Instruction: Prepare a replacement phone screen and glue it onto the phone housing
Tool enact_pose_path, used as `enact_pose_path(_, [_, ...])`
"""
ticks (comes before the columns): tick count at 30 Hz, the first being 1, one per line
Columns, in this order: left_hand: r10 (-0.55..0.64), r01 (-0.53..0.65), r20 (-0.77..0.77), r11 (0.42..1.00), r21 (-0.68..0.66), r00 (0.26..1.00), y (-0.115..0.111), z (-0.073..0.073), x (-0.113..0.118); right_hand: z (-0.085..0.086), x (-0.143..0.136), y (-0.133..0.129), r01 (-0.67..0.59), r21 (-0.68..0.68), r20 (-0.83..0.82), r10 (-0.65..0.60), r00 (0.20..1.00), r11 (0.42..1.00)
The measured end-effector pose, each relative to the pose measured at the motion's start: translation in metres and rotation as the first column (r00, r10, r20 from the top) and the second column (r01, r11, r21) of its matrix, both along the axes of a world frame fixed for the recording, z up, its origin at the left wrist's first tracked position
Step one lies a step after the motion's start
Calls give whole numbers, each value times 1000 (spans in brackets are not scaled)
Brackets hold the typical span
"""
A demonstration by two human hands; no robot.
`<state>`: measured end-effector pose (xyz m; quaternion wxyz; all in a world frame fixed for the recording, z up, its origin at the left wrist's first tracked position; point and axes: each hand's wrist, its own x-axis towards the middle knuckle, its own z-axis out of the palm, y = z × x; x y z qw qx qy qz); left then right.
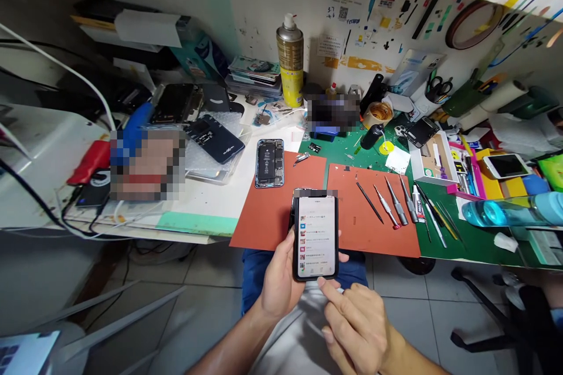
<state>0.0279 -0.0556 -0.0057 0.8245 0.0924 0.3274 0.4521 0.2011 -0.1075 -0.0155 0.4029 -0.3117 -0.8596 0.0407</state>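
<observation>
My left hand [280,281] is wrapped around a black phone [315,237] held over the table's front edge, its lit screen showing a list. Just below the screen is my right hand [356,322], its index finger extended to the phone's bottom edge and the other fingers curled, with nothing seen in them. Beyond the phone, an opened phone [270,163] with its battery and inner parts exposed lies at the left edge of the orange mat [259,217]. Part of another dark object behind the held phone is mostly hidden.
Screwdrivers [387,206] and tweezers [433,220] lie to the right, near a blue bottle [512,209]. A yellow spray can [290,61] stands at the back. Phone parts [173,104] and a dark blue device [215,137] are on the left.
</observation>
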Motion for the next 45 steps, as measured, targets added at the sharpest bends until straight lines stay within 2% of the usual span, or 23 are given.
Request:
enact_pose_path(12, [-2,2,12,1000,12,1000,1,-1,-1,1,-1,1,-5,-5,17,5,1000,1000])
enact_pose_path(17, [39,-40,16,999,25,999,1,-2,0,5,0,5,72,-65,50,-69,996,995])
enact_pose_path(22, [62,-62,-2,998,-6,998,0,-2,1,13,-2,8,134,-20,42,-133,990,991])
enact_pose_path(29, [102,-102,-5,993,-68,995,-1,-5,2,14,-12,14,91,-39,85,-87,993,995])
enact_pose_path(33, [149,-150,-16,984,-92,989,-2,-7,3,14,-14,16,126,-56,134,-117,984,990])
enact_pose_path(39, [84,-85,-26,996,-30,996,1,-6,3,14,-11,10,86,-14,8,-85,996,996])
enact_pose_path(45, [42,-45,-48,998,-42,998,5,-4,1,6,-5,3,46,13,-23,-45,999,999])
